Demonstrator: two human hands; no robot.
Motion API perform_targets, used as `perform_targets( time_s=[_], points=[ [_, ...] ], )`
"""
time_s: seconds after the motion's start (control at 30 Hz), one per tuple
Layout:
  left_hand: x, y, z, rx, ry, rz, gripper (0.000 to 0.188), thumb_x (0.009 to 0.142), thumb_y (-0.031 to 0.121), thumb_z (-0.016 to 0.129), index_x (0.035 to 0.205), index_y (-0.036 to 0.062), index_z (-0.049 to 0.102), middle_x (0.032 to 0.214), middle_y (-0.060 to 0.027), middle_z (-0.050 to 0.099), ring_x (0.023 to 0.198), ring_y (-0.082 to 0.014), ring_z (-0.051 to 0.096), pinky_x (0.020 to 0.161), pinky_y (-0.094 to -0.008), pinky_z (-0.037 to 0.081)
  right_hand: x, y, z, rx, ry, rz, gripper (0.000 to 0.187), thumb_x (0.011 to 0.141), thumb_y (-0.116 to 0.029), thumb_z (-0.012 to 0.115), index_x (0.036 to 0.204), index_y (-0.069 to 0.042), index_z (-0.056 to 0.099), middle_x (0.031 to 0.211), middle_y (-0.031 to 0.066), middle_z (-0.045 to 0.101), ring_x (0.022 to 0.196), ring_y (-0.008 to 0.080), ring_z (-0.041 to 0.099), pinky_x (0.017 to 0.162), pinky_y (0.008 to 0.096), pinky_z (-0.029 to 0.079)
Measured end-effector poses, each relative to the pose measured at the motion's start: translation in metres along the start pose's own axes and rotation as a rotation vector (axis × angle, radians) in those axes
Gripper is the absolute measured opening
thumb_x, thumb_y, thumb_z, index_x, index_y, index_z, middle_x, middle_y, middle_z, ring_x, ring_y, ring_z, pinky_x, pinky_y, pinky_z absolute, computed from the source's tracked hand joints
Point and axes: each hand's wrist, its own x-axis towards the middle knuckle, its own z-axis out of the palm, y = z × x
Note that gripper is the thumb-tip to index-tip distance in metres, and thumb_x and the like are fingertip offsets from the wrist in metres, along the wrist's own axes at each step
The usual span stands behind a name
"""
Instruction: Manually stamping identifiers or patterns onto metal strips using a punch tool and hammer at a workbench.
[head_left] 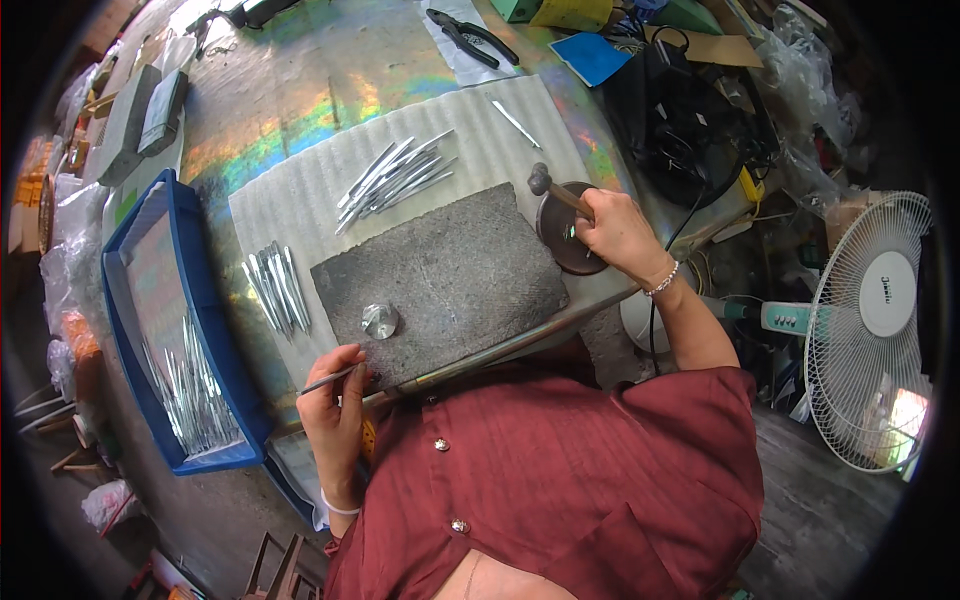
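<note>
My right hand (622, 237) is closed round the wooden handle of a small hammer (568, 196), whose dark rounded head juts out to the left. Beneath the hammer is a round brown dish or disc (553, 228), partly covered by that hand. At the near left corner of a grey stone slab (450, 265), my left hand (338, 412) pinches a thin metal rod (328, 380). A short shiny metal cylinder (380, 321) stands on the slab near that hand. Similar silvery rods lie in a pile (395, 180) beyond the slab and in a bundle (275, 288) to its left.
A blue tray (185, 300) at the left holds many more rods. One single rod (516, 124) lies apart on the white foam sheet (290, 185). Black-handled pliers (472, 40) rest at the back. Right of the table stand a black bag (680, 120) and a white fan (870, 330).
</note>
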Motion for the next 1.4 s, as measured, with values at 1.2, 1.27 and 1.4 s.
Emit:
perform_targets(
  time_s=[1.2, 1.27, 1.4],
  points=[
    [0.0, 0.009, -0.003, -0.94, -0.073, -0.122, 0.012, 0.093, 0.002, 0.053, 0.103, -0.0033, 0.052, 0.095, -0.0226, 0.065, 0.069, -0.0224, 0.067, 0.06, -0.0284, 0.057, -0.019, -0.064, -0.025, 1.376, -0.298, 0.252, 0.012, 0.086, -0.001, 0.061, 0.098, 0.0, 0.057, 0.082, 0.0073, 0.062, 0.042, 0.0007, 0.038, 0.036, 0.0159, 0.028],
    [0.002, 0.008, 0.002, -1.095, -0.115, -0.138, 0.011, 0.094, 0.003, 0.051, 0.104, -0.0029, 0.051, 0.094, -0.0231, 0.064, 0.07, -0.0232, 0.068, 0.061, -0.0295, 0.059, -0.02, -0.083, -0.021, 1.445, -0.376, 0.227, 0.011, 0.086, -0.001, 0.062, 0.094, -0.002, 0.055, 0.082, 0.0093, 0.063, 0.042, 0.002, 0.039, 0.036, 0.0166, 0.03],
    [0.008, 0.008, 0.01, -1.214, -0.173, -0.139, 0.009, 0.093, 0.005, 0.054, 0.099, -0.0015, 0.053, 0.097, -0.0181, 0.062, 0.074, -0.0215, 0.067, 0.062, -0.0269, 0.058, -0.024, -0.123, -0.007, 1.481, -0.526, 0.134, 0.014, 0.085, -0.005, 0.065, 0.095, -0.003, 0.055, 0.082, 0.0087, 0.065, 0.045, 0.0024, 0.042, 0.038, 0.0172, 0.032]
  ],
)
